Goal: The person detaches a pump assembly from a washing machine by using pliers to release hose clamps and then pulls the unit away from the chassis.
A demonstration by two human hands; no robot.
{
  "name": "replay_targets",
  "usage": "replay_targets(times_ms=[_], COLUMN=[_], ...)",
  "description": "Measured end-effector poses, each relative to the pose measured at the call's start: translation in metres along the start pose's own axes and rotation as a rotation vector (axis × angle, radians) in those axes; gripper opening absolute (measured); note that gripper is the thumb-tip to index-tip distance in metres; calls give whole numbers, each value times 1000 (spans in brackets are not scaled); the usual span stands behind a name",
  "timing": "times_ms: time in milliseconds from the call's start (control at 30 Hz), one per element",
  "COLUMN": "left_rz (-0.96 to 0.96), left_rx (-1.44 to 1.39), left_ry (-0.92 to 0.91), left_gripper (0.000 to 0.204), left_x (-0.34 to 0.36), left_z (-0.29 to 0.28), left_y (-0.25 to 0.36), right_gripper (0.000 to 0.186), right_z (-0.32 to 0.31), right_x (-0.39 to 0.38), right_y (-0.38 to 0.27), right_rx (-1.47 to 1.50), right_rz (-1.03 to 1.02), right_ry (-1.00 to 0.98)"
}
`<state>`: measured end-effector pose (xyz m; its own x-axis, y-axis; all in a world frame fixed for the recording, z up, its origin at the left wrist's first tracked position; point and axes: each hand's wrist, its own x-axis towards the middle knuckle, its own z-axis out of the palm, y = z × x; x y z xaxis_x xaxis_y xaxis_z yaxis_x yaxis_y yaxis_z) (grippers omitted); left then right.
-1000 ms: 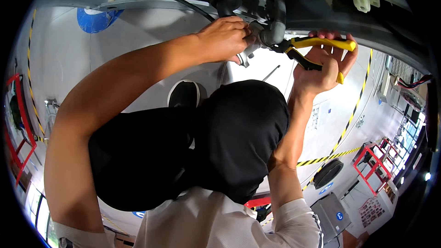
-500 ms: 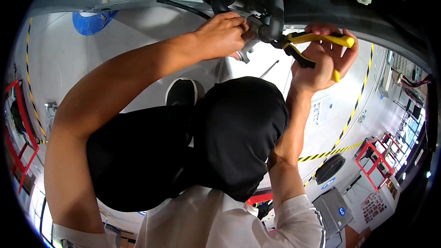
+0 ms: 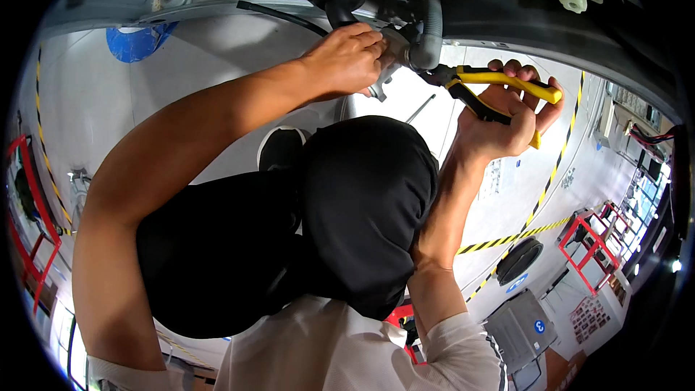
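My left hand (image 3: 347, 59) curls around the metal fitting (image 3: 395, 49) just left of the ribbed grey hose (image 3: 431, 32), fingers close together. Right of the hose, my right hand (image 3: 508, 117) grips the yellow-and-black pliers (image 3: 478, 78), fingers over the upper handle, thumb by the lower, handles spread; their nose reaches the hose's lower end, its bite unclear. My left arm bows wide leftward of the hose; my right forearm rises steeply below it.
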<state>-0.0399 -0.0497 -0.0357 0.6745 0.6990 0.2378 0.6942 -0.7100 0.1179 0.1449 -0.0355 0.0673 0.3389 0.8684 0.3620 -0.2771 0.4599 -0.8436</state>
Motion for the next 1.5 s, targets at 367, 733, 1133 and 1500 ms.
replay_targets(times_ms=[367,733,1133,1500], left_rz=[25,53,-67,-290], left_rx=[114,22,-237,-570], left_ry=[29,-63,-90,44], left_gripper=[50,38,51,41], left_x=[1,0,10,46], left_z=[9,6,-24,-35], left_y=[2,0,-6,-13], right_gripper=[50,58,51,47], right_z=[9,25,22,31], right_x=[12,5,26,35], right_y=[-8,-10,-11,-20], right_rx=[-118,-152,-126,-200], right_rz=[65,-90,28,2], right_ry=[25,-259,-37,-83])
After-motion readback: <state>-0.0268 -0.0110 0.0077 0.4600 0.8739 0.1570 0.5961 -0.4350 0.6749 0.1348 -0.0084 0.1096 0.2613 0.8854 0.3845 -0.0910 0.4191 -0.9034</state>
